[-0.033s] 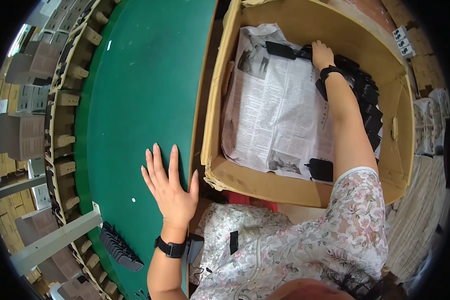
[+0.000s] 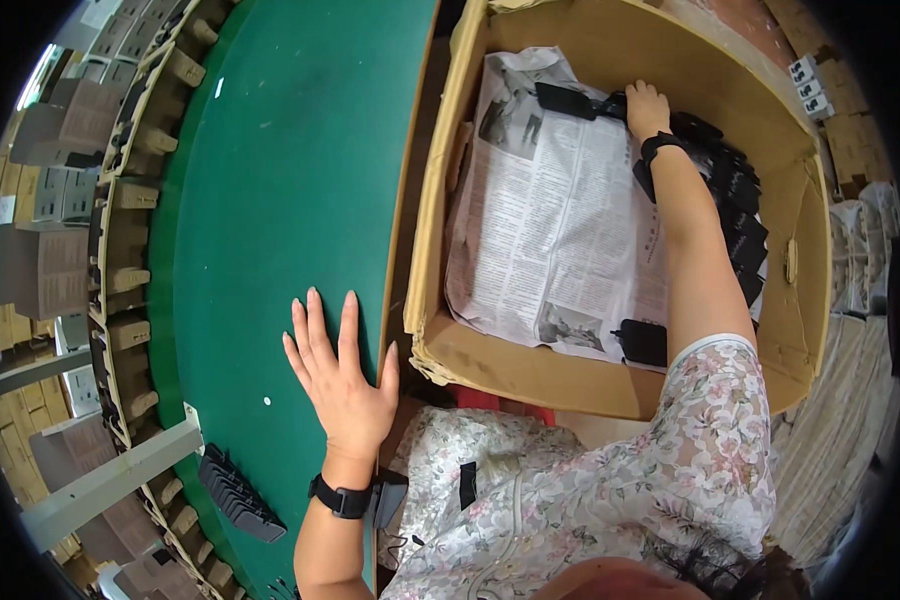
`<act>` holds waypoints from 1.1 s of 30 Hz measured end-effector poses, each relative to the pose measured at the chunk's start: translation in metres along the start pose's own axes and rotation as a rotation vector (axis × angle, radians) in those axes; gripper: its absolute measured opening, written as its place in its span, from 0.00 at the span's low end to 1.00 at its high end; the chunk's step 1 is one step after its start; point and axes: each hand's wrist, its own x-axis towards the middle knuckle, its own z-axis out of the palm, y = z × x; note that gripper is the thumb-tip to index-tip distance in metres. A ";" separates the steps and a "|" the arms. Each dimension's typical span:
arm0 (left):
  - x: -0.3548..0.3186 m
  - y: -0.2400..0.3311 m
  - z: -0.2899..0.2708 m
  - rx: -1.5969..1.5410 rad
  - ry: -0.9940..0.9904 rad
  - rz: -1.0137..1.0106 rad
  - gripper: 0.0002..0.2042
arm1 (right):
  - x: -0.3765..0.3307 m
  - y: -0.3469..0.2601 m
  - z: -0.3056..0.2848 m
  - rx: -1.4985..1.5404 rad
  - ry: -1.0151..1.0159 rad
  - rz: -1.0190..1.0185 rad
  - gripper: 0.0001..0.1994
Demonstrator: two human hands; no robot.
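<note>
Two hands, one inside the cardboard box (image 2: pixel 428 200), one outside; right hand (image 2: pixel 649 109) is down in the box toward its far wall, fingers close together and bent; fingertips hidden, so cannot tell whether they are clamped on anything; left hand (image 2: pixel 345 388) is left of the box, palm down on the green table (image 2: pixel 280 170), fingers spread apart, holding nothing.

Key relation: a black flat piece (image 2: pixel 567 100) lies just left of the right hand, near the box's far wall, on top of the newspaper (image 2: pixel 560 230); long axis runs roughly crosswise in the box, tipping slightly nearer at its right end; darker narrow bits link it toward the fingers; cannot tell if one piece or two; right hand clearly nearer, left hand well apart with the box's left wall between.

Edges: pile of black pieces (image 2: pixel 740 215) crowds the box's right side, right of the forearm and partly behind it; lone black piece (image 2: pixel 644 343) sits by the box's near wall, just left of the forearm; widest stretch of newspaper spans from forearm to the box's left wall; box top is open; row of black pieces (image 2: pixel 240 495) stands on the table, left of the box and nearer the body.
</note>
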 end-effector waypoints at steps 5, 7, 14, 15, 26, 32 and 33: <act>0.004 0.002 -0.003 -0.015 0.014 -0.002 0.33 | -0.003 0.001 0.007 -0.075 0.076 -0.047 0.12; 0.003 0.002 -0.003 -0.018 0.007 -0.002 0.33 | -0.010 0.009 0.005 -0.038 0.092 -0.053 0.12; -0.006 -0.001 -0.003 -0.006 0.036 0.015 0.33 | -0.036 0.003 -0.058 0.085 0.252 -0.266 0.12; -0.007 -0.002 -0.003 -0.001 0.041 0.013 0.33 | -0.041 -0.005 -0.074 0.087 0.259 -0.268 0.12; -0.022 -0.014 -0.002 -0.048 0.064 0.001 0.31 | -0.066 -0.060 -0.121 0.144 0.371 -0.080 0.11; -0.028 -0.024 -0.006 -0.084 0.074 -0.005 0.30 | -0.069 -0.101 -0.061 0.209 0.228 -0.224 0.23; -0.028 -0.026 -0.006 -0.089 0.078 -0.006 0.30 | -0.073 -0.110 -0.055 0.227 0.276 -0.205 0.25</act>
